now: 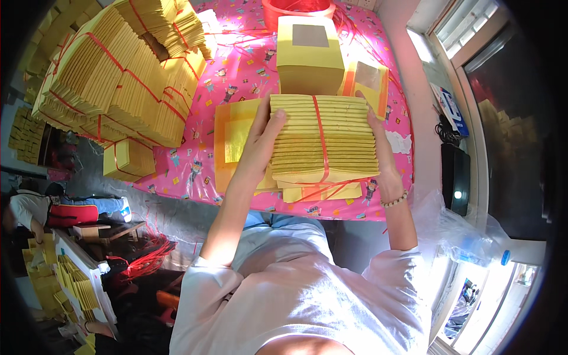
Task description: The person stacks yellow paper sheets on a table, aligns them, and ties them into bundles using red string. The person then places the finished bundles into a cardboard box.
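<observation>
A thick bundle of yellow paper packets (296, 137) sits between my hands above the table's near edge. A red string (320, 127) runs around its middle, with loose ends trailing at the front. My left hand (263, 135) presses on its left side, thumb at the upper left corner. My right hand (379, 139), with a beaded bracelet on the wrist, grips the right side, and its fingers are partly hidden. Beneath the bundle lie flat yellow sheets with orange edges (222, 142). Just beyond it stands a tall yellow stack (310, 71) with a grey rectangle on top.
A pink patterned cloth (195, 157) covers the table. Tall tied yellow bundles (112, 77) are piled at the left, and a red basin (299, 7) with red strings stands at the back. Another person (29, 210) is at the lower left; a clear plastic bag (455, 231) hangs at right.
</observation>
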Demonstrator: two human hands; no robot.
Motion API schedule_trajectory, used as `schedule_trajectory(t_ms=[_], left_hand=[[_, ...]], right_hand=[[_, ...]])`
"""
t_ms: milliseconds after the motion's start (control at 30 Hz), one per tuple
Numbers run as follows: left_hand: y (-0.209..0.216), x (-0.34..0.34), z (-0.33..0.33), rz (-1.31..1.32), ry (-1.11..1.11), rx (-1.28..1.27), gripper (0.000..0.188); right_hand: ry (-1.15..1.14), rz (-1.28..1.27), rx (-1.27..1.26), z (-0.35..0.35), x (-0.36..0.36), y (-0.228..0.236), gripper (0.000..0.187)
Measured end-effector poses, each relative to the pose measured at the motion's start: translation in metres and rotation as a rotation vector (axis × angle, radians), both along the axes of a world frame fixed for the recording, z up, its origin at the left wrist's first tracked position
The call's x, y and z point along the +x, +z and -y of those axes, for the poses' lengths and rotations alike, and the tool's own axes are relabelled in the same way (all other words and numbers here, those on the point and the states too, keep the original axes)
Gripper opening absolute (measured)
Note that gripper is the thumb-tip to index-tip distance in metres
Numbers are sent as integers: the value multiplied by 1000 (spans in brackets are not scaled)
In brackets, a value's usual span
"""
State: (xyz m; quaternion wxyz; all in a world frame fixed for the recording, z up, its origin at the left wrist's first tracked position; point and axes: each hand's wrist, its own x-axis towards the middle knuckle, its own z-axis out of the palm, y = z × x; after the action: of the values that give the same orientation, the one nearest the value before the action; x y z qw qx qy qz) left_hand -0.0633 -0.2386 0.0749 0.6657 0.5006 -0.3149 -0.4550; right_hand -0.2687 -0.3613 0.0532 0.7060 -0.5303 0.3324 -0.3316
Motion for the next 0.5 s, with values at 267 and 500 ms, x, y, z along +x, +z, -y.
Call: schedule_trajectory(t_ms=[267,500], left_hand=[[1,2,0,-95,-92,15,59],[-2,-1,0,-96,-66,5,59]], right_hand=[[-9,4,-13,-6,8,8,61],[-4,10,9,-9,7,11,59]])
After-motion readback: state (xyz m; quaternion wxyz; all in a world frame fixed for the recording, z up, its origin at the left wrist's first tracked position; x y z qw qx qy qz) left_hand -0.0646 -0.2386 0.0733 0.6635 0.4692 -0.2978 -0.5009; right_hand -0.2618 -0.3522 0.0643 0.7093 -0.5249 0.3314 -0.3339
